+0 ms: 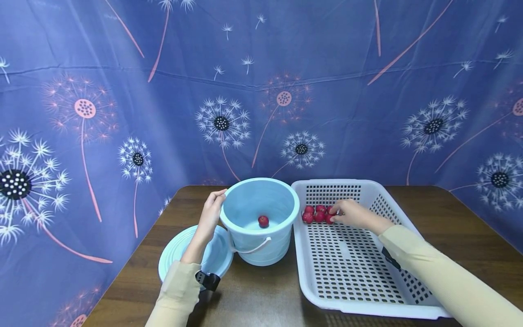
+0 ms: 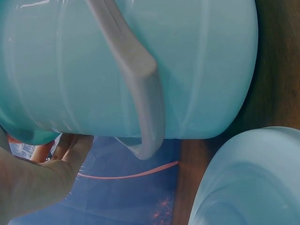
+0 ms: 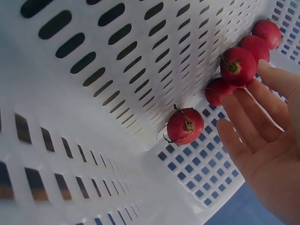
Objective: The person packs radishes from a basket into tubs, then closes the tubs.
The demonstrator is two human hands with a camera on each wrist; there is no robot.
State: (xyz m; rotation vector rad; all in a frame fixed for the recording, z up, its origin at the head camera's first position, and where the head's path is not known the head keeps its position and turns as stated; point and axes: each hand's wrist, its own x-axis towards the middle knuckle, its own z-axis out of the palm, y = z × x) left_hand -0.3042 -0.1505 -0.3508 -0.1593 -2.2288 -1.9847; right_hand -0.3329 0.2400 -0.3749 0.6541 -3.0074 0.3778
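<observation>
My left hand [image 1: 210, 214] grips the left rim of a light blue bucket [image 1: 282, 240], its fingers over the edge. One red radish [image 1: 263, 221] lies on the bucket's floor. The bucket's pale handle [image 2: 145, 93] hangs down its near side. In the white basket [image 1: 304, 281] to the right, several red radishes [image 1: 308, 217] sit together towards the far left. My right hand [image 1: 347, 213] is over the right end of that group. In the right wrist view its fingers are spread and loosely bent, fingertips right at a radish [image 3: 238, 66]. Another radish [image 3: 185, 126] lies apart.
A light blue round lid [image 1: 173, 254] lies on the wooden table [image 1: 253, 295] left of the bucket, under my left forearm. The bucket and basket stand side by side. A blue cloth [image 1: 261, 45] with dandelion prints hangs behind the table.
</observation>
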